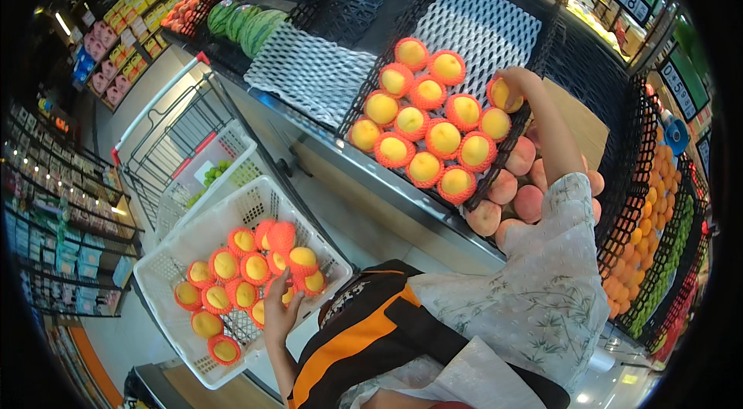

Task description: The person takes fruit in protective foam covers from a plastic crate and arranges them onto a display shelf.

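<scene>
My right hand (516, 87) grips a yellow peach in a red foam net (500, 94) at the right edge of a display compartment. Beside it, several similar netted peaches (444, 138) sit in rows. Lower left, my left hand (281, 310) reaches into a white plastic crate (168, 316). Its finger and thumb are at a netted peach (288, 296) among several others; whether they hold it is hidden. In one corner of the crate, a red foam net (282, 236) covers the fruit beneath it.
The crate rests on a shopping cart (159, 101), beside another basket with green grapes (216, 173). Black mesh dividers (400, 32) split the stall; white foam netting (313, 72) lines parts of it. Watermelons (249, 26), pink peaches (528, 203) and orange fruit (644, 229) lie nearby.
</scene>
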Action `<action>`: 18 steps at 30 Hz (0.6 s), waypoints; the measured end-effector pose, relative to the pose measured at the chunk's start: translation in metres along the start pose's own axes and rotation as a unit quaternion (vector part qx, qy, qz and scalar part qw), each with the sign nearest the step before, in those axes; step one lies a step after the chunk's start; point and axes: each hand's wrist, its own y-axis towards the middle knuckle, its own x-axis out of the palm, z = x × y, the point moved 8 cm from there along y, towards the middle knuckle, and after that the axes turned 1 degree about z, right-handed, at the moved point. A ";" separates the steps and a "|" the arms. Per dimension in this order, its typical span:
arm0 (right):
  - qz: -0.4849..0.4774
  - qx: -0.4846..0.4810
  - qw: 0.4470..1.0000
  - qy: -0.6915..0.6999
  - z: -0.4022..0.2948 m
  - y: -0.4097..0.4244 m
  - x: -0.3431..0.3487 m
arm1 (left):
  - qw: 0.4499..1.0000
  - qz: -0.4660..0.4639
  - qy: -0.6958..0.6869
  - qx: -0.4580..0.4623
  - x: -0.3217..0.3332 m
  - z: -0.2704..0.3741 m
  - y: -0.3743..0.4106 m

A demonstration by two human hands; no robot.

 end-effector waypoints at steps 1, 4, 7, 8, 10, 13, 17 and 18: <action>0.009 -0.010 1.000 -0.013 -0.006 0.005 0.002 | 1.000 0.009 -0.003 0.007 -0.002 -0.005 -0.005; 0.001 -0.018 0.996 0.082 -0.037 -0.021 -0.025 | 0.999 0.050 0.019 -0.002 -0.018 -0.022 -0.022; -0.012 0.026 0.979 0.204 -0.050 -0.054 -0.039 | 0.993 0.082 0.080 -0.021 -0.042 -0.032 -0.033; 0.025 0.002 0.986 0.163 -0.020 -0.032 -0.022 | 0.993 0.095 0.066 -0.024 -0.052 -0.037 -0.039; 0.112 -0.020 0.989 0.094 0.025 -0.002 0.011 | 0.983 0.130 0.119 -0.045 -0.077 -0.036 -0.049; 0.144 -0.056 0.984 0.084 0.033 0.010 -0.005 | 0.970 0.176 0.118 -0.122 -0.114 -0.053 -0.074; 0.295 -0.198 0.919 0.169 -0.119 -0.042 -0.073 | 0.952 0.224 0.134 -0.159 -0.130 -0.057 -0.098; 0.295 -0.216 0.901 0.234 -0.165 -0.062 -0.081 | 0.953 0.211 0.141 -0.169 -0.129 -0.061 -0.099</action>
